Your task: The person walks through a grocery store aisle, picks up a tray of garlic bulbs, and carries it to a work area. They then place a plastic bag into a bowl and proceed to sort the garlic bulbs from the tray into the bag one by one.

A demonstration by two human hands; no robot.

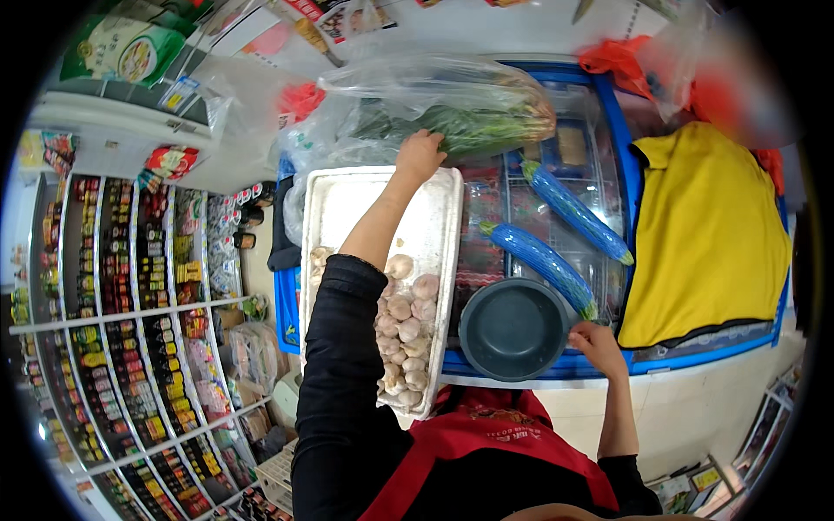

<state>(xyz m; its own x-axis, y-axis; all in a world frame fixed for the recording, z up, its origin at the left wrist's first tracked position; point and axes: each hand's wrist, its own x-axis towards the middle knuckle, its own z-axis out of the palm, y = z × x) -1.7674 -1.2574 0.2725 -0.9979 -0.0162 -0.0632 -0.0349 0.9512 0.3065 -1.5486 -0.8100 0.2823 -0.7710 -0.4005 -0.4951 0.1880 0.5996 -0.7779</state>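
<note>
My left hand [420, 156] reaches over the far rim of a white foam box [352, 202], its fingers against a clear plastic bag [384, 78] of long green leafy vegetables [482, 127]. Whether those fingers grip anything is hidden. Garlic bulbs [409, 329] fill the near part of the box, partly covered by my left sleeve. With curled fingers, my right hand [596, 348] holds the right rim of a round dark grey basin [515, 329], which has nothing inside. Beyond that hand lie two long green gourds in blue netting, one nearer [544, 260] and one farther [580, 211].
Everything rests on a blue-framed chest freezer [616, 130] with a glass top. A yellow cloth vest [707, 241] covers its right part. Red plastic bags [619, 62] hang at the back right. Shelves of bottles and jars [124, 273] line the left side.
</note>
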